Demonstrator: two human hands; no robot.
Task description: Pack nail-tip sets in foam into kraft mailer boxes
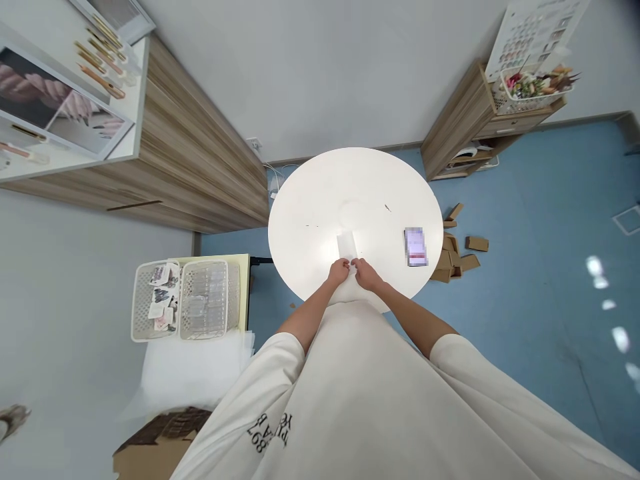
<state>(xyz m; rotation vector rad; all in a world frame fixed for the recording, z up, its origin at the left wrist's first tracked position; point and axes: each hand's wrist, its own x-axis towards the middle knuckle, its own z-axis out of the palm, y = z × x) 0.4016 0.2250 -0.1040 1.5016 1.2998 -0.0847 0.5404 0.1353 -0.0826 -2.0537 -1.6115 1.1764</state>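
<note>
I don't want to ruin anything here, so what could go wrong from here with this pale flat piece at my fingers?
The pale flat piece might crease or slip, since your left hand and right hand are both at its near end. The phone lies near the right edge of the white table, so a stray arm might knock it off. Cardboard pieces on the floor there could trip someone.

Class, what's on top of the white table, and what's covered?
On the table: a phone and dark marks; over it, left hand and right hand hold a pale flat piece. Hands partly hide its near end; the shirt, part of the table.
</note>
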